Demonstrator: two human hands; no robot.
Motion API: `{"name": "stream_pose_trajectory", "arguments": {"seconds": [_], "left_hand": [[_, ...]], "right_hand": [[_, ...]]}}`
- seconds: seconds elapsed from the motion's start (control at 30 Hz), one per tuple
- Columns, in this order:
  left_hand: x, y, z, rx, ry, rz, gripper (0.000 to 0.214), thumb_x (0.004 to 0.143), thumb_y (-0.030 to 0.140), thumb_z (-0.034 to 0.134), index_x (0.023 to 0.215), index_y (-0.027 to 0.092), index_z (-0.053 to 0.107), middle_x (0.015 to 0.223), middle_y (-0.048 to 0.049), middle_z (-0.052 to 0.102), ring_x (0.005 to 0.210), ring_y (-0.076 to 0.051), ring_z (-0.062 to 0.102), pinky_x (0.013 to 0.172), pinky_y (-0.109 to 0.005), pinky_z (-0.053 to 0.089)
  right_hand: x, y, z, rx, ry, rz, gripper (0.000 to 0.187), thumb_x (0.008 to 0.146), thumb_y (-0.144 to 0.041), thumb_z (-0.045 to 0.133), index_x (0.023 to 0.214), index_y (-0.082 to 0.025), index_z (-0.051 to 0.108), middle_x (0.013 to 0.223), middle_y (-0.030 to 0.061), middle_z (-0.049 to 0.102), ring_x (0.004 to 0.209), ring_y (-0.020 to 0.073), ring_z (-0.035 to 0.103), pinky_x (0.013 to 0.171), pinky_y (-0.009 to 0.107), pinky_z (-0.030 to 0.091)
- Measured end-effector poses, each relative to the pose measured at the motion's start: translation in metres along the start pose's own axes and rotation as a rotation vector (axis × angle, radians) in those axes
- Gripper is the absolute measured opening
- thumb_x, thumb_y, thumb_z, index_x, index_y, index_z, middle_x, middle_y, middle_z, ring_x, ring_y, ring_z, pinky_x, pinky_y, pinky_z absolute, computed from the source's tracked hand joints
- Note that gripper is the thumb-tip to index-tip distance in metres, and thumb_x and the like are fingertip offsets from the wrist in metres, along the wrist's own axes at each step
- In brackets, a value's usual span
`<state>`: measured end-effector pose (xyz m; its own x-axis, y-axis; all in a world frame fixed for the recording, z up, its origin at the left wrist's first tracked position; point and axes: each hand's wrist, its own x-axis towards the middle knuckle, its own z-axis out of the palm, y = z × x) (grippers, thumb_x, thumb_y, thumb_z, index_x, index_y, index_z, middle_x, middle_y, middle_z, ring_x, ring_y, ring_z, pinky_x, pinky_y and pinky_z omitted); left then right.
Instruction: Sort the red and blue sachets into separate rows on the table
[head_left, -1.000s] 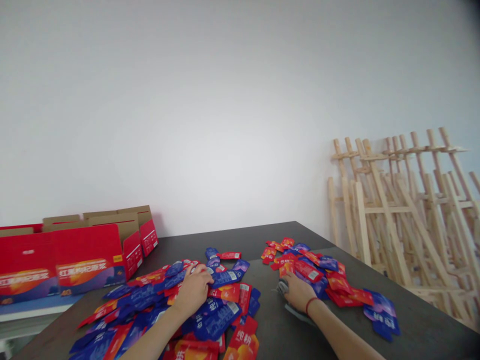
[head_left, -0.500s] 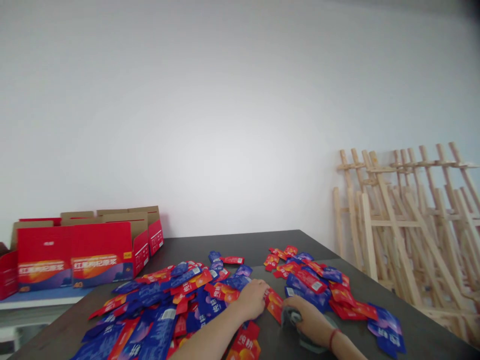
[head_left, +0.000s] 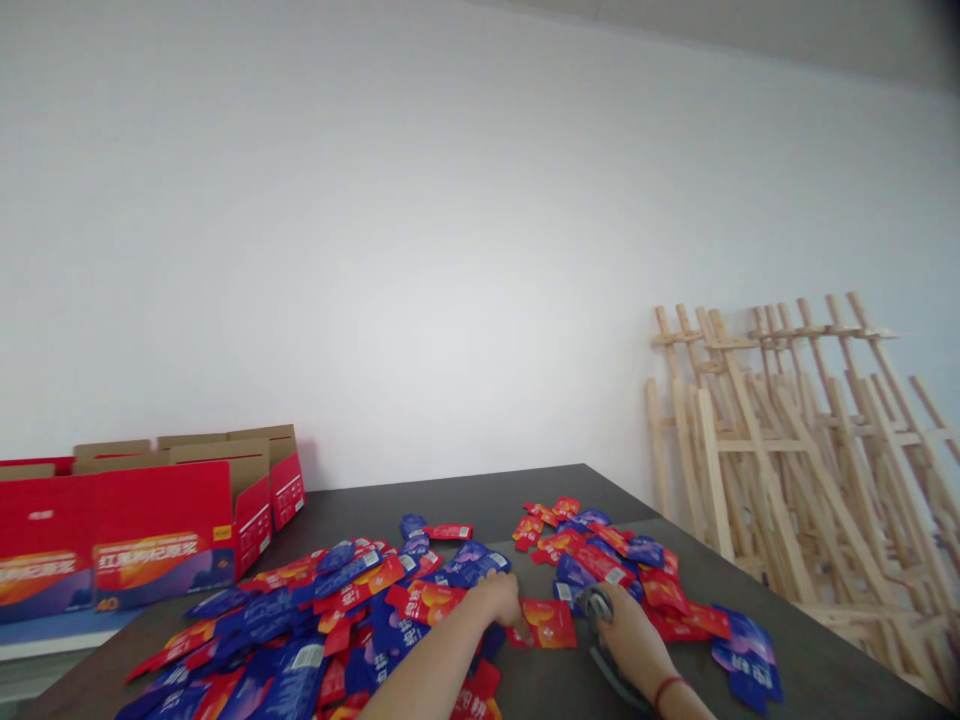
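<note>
My left hand [head_left: 496, 600] is closed at the left end of a red sachet [head_left: 551, 624], which lies flat on the dark table. My right hand [head_left: 630, 630] grips a bunched grey cloth [head_left: 598, 606] just right of that sachet; the cloth's lower part trails on the tabletop. Under and left of my left forearm spreads a large pile of red and blue sachets [head_left: 300, 610]. A smaller heap of similar sachets [head_left: 600, 560] lies beyond my right hand. Part of the red sachet is hidden by my left fingers.
Open red cartons [head_left: 165, 530] stand at the left on a blue-and-white surface. Wooden easels [head_left: 757, 450] lean against the white wall at the right. The dark table [head_left: 450, 497] reaches back to the wall, and a blue sachet pair [head_left: 746, 655] lies near its right side.
The red sachet has turned from slanted to nearly sideways between my hands. My right hand with the cloth has lifted off it to the right. The view has shifted slightly right.
</note>
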<state>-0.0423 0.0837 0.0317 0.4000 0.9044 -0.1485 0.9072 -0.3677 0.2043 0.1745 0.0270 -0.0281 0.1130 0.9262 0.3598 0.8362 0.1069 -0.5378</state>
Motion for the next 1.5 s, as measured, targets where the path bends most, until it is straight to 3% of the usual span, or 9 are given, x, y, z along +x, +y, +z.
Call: {"name": "stream_pose_trajectory", "arguments": {"seconds": [0.17, 0.33, 0.6, 0.77, 0.97, 1.13, 1.27, 1.4, 1.5], "left_hand": [[-0.017, 0.013, 0.006, -0.099, 0.132, -0.031, 0.045, 0.061, 0.024, 0.071, 0.105, 0.014, 0.063, 0.117, -0.0184, 0.061, 0.112, -0.035, 0.054, 0.093, -0.044, 0.042], [-0.024, 0.027, 0.017, -0.266, 0.231, 0.031, 0.027, 0.078, 0.019, 0.048, 0.101, 0.019, 0.064, 0.109, -0.0111, 0.067, 0.107, -0.027, 0.059, 0.092, -0.038, 0.042], [-0.021, 0.028, 0.041, -0.621, 0.104, -0.001, 0.031, 0.079, 0.015, 0.039, 0.092, 0.015, 0.067, 0.07, -0.0054, 0.068, 0.054, -0.016, 0.06, 0.052, -0.025, 0.045], [-0.024, 0.023, 0.045, -0.703, 0.026, -0.054, 0.014, 0.072, 0.018, 0.055, 0.078, 0.017, 0.068, 0.052, 0.0009, 0.059, 0.046, -0.013, 0.053, 0.051, -0.024, 0.042], [-0.028, 0.007, 0.034, -0.746, -0.094, -0.108, 0.014, 0.067, 0.009, 0.053, 0.066, 0.017, 0.064, 0.042, 0.0048, 0.05, 0.039, -0.011, 0.045, 0.049, -0.023, 0.04], [-0.036, -0.005, 0.025, -0.804, -0.161, -0.181, 0.01, 0.069, 0.009, 0.052, 0.067, 0.018, 0.057, 0.041, 0.0051, 0.049, 0.039, -0.014, 0.053, 0.046, -0.022, 0.041], [-0.039, -0.002, 0.027, -0.856, -0.188, -0.217, 0.007, 0.073, 0.012, 0.051, 0.074, 0.018, 0.054, 0.044, 0.0051, 0.049, 0.041, -0.016, 0.058, 0.044, -0.022, 0.042], [-0.037, 0.007, 0.035, -0.845, -0.195, -0.195, 0.015, 0.067, 0.004, 0.057, 0.075, 0.017, 0.055, 0.044, 0.0051, 0.052, 0.039, -0.013, 0.055, 0.046, -0.022, 0.045], [-0.035, 0.01, 0.04, -0.817, -0.147, -0.189, 0.023, 0.064, 0.002, 0.058, 0.081, 0.017, 0.056, 0.042, 0.0073, 0.051, 0.035, -0.01, 0.049, 0.047, -0.022, 0.045]], "right_hand": [[0.001, -0.014, 0.0, 0.025, 0.054, 0.033, 0.039, 0.073, -0.018, 0.043, 0.11, -0.014, 0.056, 0.119, 0.0139, 0.059, 0.113, 0.0234, 0.053, 0.098, 0.031, 0.038], [-0.012, -0.055, 0.005, 0.06, 0.054, -0.143, 0.035, 0.071, -0.014, 0.044, 0.103, -0.019, 0.057, 0.111, 0.0101, 0.059, 0.108, 0.023, 0.053, 0.095, 0.03, 0.04], [-0.021, -0.069, 0.015, -0.13, -0.043, -0.22, 0.045, 0.067, -0.005, 0.042, 0.107, -0.02, 0.058, 0.114, 0.0085, 0.058, 0.109, 0.0231, 0.05, 0.092, 0.031, 0.039], [-0.015, -0.06, 0.017, -0.257, -0.073, -0.21, 0.041, 0.076, -0.004, 0.037, 0.106, -0.02, 0.059, 0.112, 0.0085, 0.059, 0.109, 0.0218, 0.051, 0.09, 0.029, 0.039], [-0.009, -0.037, 0.008, -0.365, -0.096, -0.13, 0.042, 0.075, -0.003, 0.038, 0.109, -0.016, 0.059, 0.112, 0.0114, 0.059, 0.109, 0.0233, 0.052, 0.091, 0.031, 0.039], [-0.008, -0.029, -0.002, -0.327, -0.106, -0.048, 0.042, 0.07, -0.007, 0.045, 0.109, -0.015, 0.058, 0.115, 0.0117, 0.058, 0.111, 0.0243, 0.052, 0.093, 0.032, 0.039], [-0.019, -0.049, -0.005, -0.157, -0.107, -0.171, 0.042, 0.07, -0.011, 0.046, 0.11, -0.019, 0.057, 0.116, 0.0095, 0.057, 0.112, 0.0228, 0.05, 0.095, 0.031, 0.037], [-0.032, -0.071, 0.001, -0.092, -0.23, -0.398, 0.039, 0.069, -0.012, 0.047, 0.105, -0.021, 0.06, 0.118, 0.0067, 0.056, 0.111, 0.0222, 0.048, 0.094, 0.031, 0.035], [-0.032, -0.071, 0.008, -0.14, -0.218, -0.379, 0.04, 0.073, -0.01, 0.044, 0.107, -0.023, 0.061, 0.119, 0.0069, 0.055, 0.11, 0.0227, 0.047, 0.091, 0.031, 0.036]]}}
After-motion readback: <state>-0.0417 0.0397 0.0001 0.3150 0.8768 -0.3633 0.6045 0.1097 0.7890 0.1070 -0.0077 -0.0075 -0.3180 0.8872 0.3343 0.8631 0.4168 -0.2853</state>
